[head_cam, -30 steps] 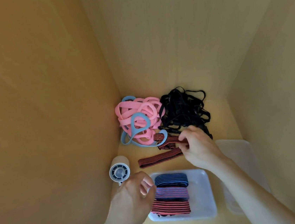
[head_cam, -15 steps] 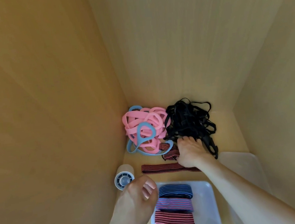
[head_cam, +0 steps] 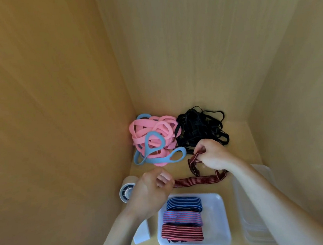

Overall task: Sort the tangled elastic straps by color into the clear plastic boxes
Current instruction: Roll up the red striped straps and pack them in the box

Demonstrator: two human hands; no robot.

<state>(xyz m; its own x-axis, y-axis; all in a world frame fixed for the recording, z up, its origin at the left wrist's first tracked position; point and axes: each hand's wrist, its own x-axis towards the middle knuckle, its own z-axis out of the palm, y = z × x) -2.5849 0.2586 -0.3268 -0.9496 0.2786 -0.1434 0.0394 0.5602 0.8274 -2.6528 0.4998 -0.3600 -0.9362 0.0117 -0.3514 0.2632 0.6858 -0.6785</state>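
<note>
My right hand (head_cam: 214, 154) pinches one end of a red-and-black striped strap (head_cam: 196, 180) that loops down and lies flat across the shelf. My left hand (head_cam: 151, 192), fingers curled, is at the strap's left end; whether it holds the strap I cannot tell. A clear plastic box (head_cam: 219, 234) in front holds three folded striped straps (head_cam: 182, 218). At the back lie a tangle of pink straps (head_cam: 154, 135) with blue straps (head_cam: 154, 151) and a heap of black straps (head_cam: 199, 128).
A stack of clear plastic boxes (head_cam: 255, 208) stands at the right. A white roll (head_cam: 127, 189) lies by the left wall, with a small white piece (head_cam: 142, 235) in front of it. Wooden walls close in on the left, back and right.
My right hand has lifted the striped strap's end off the shelf toward the black heap. My left hand has moved forward to the strap's left end.
</note>
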